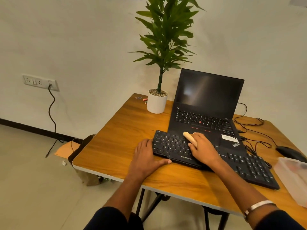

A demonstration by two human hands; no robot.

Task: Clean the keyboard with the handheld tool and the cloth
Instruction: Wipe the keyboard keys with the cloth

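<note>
The black keyboard [207, 156] lies slantwise on the wooden table [116, 140], its far edge overlapping the front of the open laptop [206, 110], and both hands are on it. The left hand [146, 158] braces the keyboard's left end: fingers fairly straight against the side, thumb stretched along the front edge, gripping nothing. The right hand [203, 148] sits over the middle keys and hides them; its fingers curl round a pale, stubby tool [189, 137] whose rounded tip pokes out toward the top row of keys. How much of the tool lies under the palm is hidden, and whether its tip touches the keys is hard to tell. No cloth can be made out for sure. At the right edge a cloudy plastic box [294, 178] is cut off by the frame, its contents a blur. A dark mouse [289, 152] sits beyond it among tangled cables [252, 128]. A potted plant [157, 102] stands beside the laptop, with small coloured bits behind it too tiny to name. The laptop screen is dark.
</note>
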